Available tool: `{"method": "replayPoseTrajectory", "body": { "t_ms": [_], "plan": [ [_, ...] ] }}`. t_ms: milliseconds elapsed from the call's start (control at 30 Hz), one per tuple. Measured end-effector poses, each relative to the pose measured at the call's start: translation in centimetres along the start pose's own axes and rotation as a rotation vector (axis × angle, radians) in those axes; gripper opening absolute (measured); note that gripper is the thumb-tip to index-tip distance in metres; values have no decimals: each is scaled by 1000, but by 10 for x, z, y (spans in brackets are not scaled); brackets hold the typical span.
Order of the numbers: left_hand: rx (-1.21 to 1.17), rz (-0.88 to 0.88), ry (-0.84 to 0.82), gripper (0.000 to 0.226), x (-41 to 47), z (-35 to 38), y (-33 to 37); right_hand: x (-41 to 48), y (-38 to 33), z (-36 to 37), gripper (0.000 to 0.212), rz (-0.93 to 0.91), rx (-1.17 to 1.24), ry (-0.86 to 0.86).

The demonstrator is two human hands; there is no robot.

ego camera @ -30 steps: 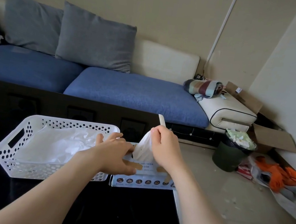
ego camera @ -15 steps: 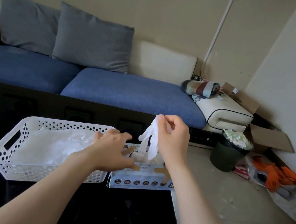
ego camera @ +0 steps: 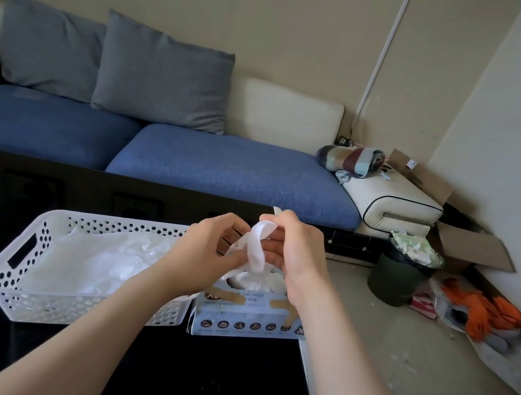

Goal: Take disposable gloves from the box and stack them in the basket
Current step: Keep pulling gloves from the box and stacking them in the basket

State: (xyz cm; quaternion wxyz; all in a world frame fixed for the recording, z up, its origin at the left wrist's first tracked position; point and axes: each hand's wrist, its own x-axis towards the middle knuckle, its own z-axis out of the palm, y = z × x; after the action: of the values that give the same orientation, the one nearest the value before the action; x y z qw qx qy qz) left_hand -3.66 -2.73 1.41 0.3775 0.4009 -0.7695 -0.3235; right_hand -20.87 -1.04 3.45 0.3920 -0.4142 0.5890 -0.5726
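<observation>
Right hand [ego camera: 291,251] pinching glove [ego camera: 258,248], left hand [ego camera: 206,248] gripping it

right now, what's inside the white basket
The white basket holds a loose pile of thin white gloves. The left hand and its forearm cover the basket's right end, so what lies there, and under the pile, cannot be seen.

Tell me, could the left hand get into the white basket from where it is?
Probably yes. The basket is open-topped and lies just beside the left hand, with nothing covering it. That hand and the right hand both hold a glove though.
</observation>
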Motion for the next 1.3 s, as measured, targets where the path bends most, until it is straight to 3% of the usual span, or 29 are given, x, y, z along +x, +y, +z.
{"method": "replayPoseTrajectory", "body": {
  "t_ms": [33,133,233,367,633,767,900,1033,1100,1267,1300],
  "plan": [
    [-1,-9,20,13,1,-1,-1,-1,-1,-2,23,4,15,-10],
    [-66,-81,42,17,2,-5,0,-2,2,-6,38,-42,-40,-35],
    [-196,-145,-2,21,2,-9,1,0,6,-7,35,-32,-30,-126],
    [-310,-170,-58,45,3,-11,-1,1,7,-4,26,-19,-145,-243],
    [-316,-343,40,55,3,-15,1,-4,7,-1,65,8,-180,-253],
    [-323,-430,121,63,5,-16,-3,-7,5,-2,40,-52,-289,-346],
    [-287,-484,153,56,5,-15,-3,-6,9,0,8,-92,-265,-273],
    [-240,-546,125,57,4,-17,-2,1,6,1,21,-58,-116,-174],
    [-238,-512,110,47,2,-18,0,4,4,2,29,-63,-31,-120],
    [-33,-323,177,11,1,-14,-3,0,-1,-3,9,-120,67,-54],
    [-57,-271,193,16,1,-14,0,-3,-3,-3,8,-135,55,-63]
  ]
}}
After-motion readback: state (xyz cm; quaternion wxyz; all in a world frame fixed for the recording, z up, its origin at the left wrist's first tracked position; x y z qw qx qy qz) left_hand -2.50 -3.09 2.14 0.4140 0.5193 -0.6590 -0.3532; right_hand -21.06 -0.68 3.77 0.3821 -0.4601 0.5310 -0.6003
